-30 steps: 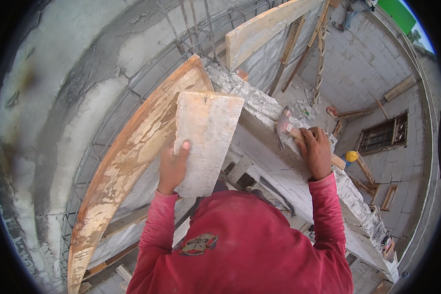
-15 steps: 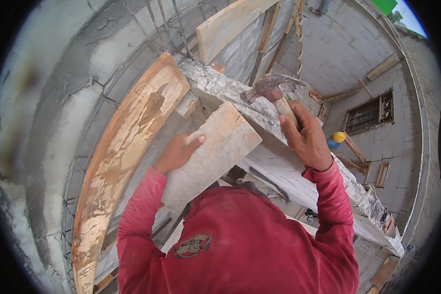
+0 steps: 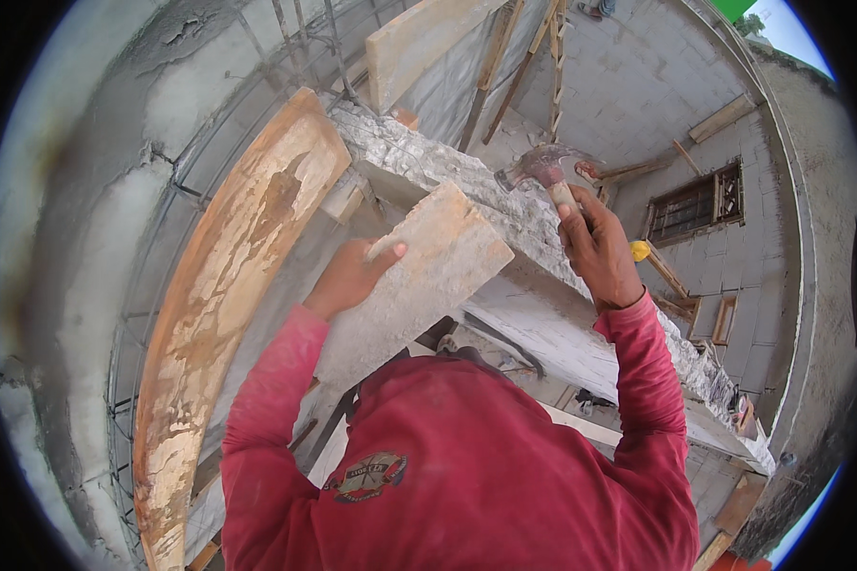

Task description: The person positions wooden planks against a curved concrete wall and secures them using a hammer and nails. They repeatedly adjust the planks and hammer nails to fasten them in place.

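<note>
Left hand [image 3: 350, 278] grips the left edge of a short pale board [image 3: 419, 276], thumb laid over its face, fingers wrapped behind. Board is tilted, its upper end resting against the rough concrete beam [image 3: 543, 305] that runs diagonally between the hands and past the right one.

Right hand [image 3: 595, 247] is clenched round the handle of a claw hammer [image 3: 543, 171]. Hammer head sits just above that hand, over the beam's top edge, apart from the board.

Left of the left hand: long curved formwork plank [image 3: 224, 305], orange-brown with flaking pale coating. Rebar mesh [image 3: 162, 247] behind it, against grey concrete.

Above the hands: another pale plank [image 3: 419, 38] and slanted timber props [image 3: 524, 67].

Right of the right hand, far below: small yellow object [image 3: 641, 250], kind unclear, near a barred window [image 3: 700, 200] in a block wall.

Round badge [image 3: 369, 476] on the red shirt, below both hands; dark with a lighter emblem.
</note>
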